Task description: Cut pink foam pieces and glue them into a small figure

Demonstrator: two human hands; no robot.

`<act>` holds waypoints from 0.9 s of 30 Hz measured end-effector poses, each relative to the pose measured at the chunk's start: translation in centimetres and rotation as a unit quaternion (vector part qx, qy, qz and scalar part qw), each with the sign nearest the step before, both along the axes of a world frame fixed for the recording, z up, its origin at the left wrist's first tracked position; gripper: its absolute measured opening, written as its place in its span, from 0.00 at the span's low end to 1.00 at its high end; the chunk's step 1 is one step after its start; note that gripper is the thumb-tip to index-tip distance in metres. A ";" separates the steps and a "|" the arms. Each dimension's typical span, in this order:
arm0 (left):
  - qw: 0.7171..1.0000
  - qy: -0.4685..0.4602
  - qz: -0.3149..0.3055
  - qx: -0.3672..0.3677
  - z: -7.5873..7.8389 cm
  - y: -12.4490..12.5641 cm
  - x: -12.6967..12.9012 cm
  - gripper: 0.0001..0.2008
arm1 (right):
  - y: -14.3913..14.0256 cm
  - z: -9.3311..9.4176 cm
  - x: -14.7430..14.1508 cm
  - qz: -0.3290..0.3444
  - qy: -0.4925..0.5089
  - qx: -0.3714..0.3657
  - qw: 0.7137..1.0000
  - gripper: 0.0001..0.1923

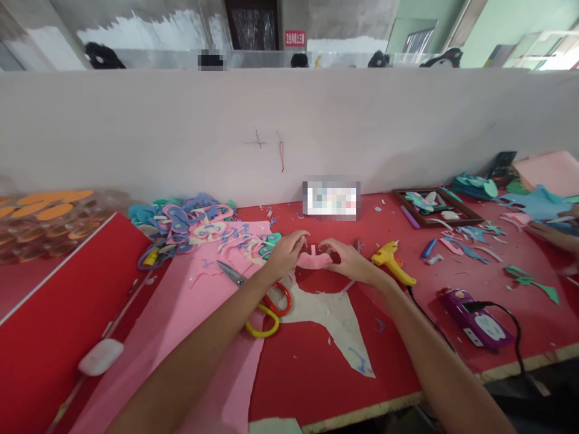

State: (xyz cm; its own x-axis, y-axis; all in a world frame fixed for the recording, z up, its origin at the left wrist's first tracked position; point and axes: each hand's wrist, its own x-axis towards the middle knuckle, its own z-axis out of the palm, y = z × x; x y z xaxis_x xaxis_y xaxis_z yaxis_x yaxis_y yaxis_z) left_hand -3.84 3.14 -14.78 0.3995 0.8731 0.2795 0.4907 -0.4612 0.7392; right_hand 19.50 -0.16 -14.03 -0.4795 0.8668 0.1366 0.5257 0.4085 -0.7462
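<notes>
Pink piece (pixel 314 261); likely light, soft; best gripped endwise; our left hand (pixel 286 254), fingers pinching, nine o'clock; right hand (pixel 349 261) likewise, three.

A pink foam piece (pixel 313 261), thin and gently curved, is held crosswise at both ends, just right of the frame's centre and slightly below mid-height. A narrow pink tab (pixel 313 249) stands upright from its upper edge.

The left hand (pixel 284 256) and right hand (pixel 347 261) hold a curved pink piece (pixel 313 261) between them. Scissors (pixel 237 278) lie partly hidden by the left forearm (pixel 208 343), a cream sheet (pixel 323 310) nearer than the hands, a yellow glue gun (pixel 391 261) beside the right hand.
</notes>
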 end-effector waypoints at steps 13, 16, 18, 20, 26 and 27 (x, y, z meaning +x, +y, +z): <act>0.999 -0.008 -0.006 0.054 -0.4 0.4 0.0 0.23 | 1.8 -1.6 -0.1 -0.114 0.233 -0.058 0.964 0.24; 0.999 -0.010 0.000 0.044 -0.3 0.4 -0.1 0.19 | 1.6 -1.4 -0.3 -0.129 0.272 -0.081 0.950 0.24; 0.999 -0.012 0.002 0.040 -0.1 0.4 -0.1 0.18 | 1.4 -1.2 -0.4 -0.135 0.290 -0.092 0.943 0.25; 0.999 -0.011 0.005 0.039 0.0 0.3 -0.2 0.18 | 1.3 -1.0 -0.6 -0.139 0.303 -0.104 0.937 0.25; 0.998 -0.005 0.028 0.055 0.2 0.1 -0.4 0.15 | 0.8 -0.7 -1.0 -0.141 0.324 -0.112 0.929 0.26; 0.998 -0.001 0.038 0.055 0.2 0.0 -0.5 0.14 | 0.8 -0.7 -1.0 -0.142 0.324 -0.111 0.929 0.26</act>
State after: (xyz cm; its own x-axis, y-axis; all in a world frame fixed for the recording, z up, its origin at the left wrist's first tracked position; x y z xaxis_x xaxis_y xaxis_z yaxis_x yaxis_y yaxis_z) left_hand -4.29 3.17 -14.60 0.3330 0.8649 0.3756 0.5256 -0.5010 0.6876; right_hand 18.45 0.60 -14.73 -0.1074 0.9870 0.1194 0.0001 0.1201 -0.9928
